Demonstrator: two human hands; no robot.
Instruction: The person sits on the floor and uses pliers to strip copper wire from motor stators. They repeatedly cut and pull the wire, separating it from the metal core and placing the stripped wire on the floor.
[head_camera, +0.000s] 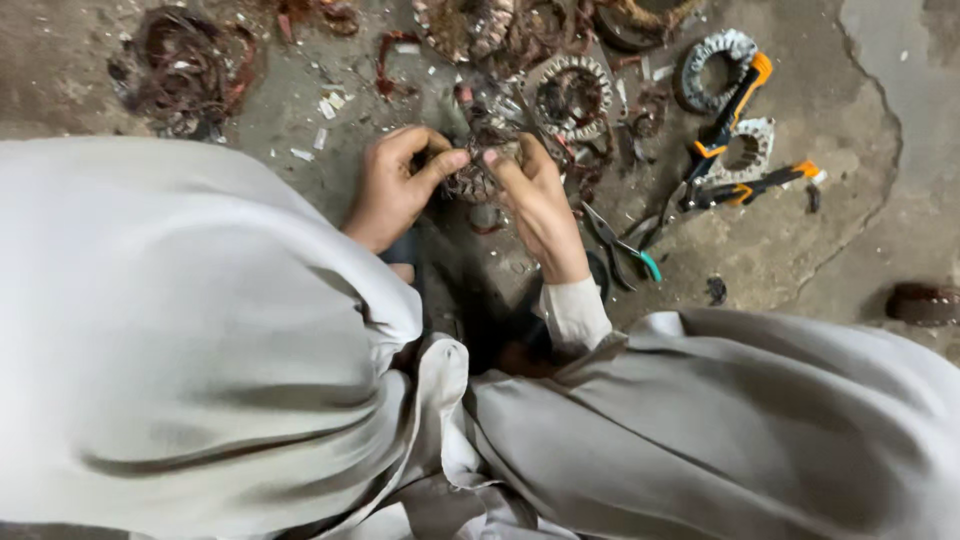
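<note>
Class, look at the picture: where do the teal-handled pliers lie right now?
In the head view, the teal-handled pliers lie on the concrete floor, just right of the right hand.

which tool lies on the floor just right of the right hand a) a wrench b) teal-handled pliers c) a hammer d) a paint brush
b: the teal-handled pliers lie on the concrete floor just beside the right hand, while both hands pinch a small wound coil.

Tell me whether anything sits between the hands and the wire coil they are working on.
Nothing visible does. The left hand and right hand both already grip the wire coil directly, fingertips pinching it from either side.
</note>
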